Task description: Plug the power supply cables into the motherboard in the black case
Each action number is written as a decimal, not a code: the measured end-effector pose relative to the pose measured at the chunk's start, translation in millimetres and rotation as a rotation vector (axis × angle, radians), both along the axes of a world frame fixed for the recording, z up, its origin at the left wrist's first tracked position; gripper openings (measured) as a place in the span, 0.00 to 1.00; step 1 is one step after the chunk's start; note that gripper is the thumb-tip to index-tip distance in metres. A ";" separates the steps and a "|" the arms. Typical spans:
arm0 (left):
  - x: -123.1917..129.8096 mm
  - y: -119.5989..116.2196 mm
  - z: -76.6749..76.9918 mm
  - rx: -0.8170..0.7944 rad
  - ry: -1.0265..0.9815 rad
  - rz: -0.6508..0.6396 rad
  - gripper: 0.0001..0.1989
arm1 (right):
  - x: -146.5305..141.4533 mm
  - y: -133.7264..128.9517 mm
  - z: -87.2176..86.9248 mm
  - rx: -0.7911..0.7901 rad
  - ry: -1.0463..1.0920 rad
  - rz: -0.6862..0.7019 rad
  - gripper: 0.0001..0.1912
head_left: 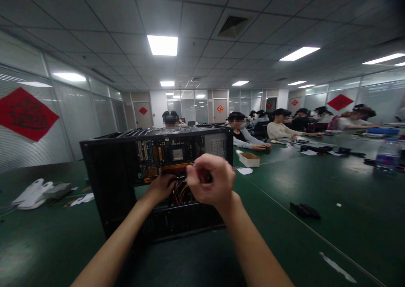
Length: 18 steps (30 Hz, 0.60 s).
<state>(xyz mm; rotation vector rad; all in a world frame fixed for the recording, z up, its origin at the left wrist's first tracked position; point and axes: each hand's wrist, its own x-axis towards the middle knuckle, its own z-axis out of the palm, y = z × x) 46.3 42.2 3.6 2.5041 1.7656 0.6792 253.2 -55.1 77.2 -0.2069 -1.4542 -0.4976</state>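
My left hand (163, 188) reaches into the computer case (125, 164). My right hand (213, 181) curls before it; I can't tell either grip.

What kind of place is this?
Probably an office-type room used as a shared workspace: an open computer case with exposed boards stands on a long green table, several seated people are along it, and panel lights are set in the ceiling.
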 end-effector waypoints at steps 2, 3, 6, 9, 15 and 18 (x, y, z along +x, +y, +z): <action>-0.9 2.5 -2.5 0.027 0.032 -0.008 0.17 | 18.1 -13.5 12.9 0.008 0.163 0.060 0.08; -1.7 4.3 -3.8 0.036 0.042 -0.009 0.17 | 27.8 -18.6 17.5 0.006 0.226 0.056 0.06; -3.5 9.1 -5.6 0.027 0.050 0.017 0.17 | 52.0 -28.4 26.4 -0.026 0.252 -0.077 0.05; -2.2 9.8 -3.0 0.037 0.067 0.069 0.16 | 59.6 -28.6 28.3 -0.073 0.092 -0.228 0.12; 3.6 5.5 4.5 0.027 0.112 0.111 0.15 | 42.3 7.5 -25.2 -0.256 -0.547 -0.426 0.19; 5.9 6.3 4.9 0.039 0.143 0.112 0.15 | 48.5 31.1 -80.7 -0.333 -0.774 -0.661 0.19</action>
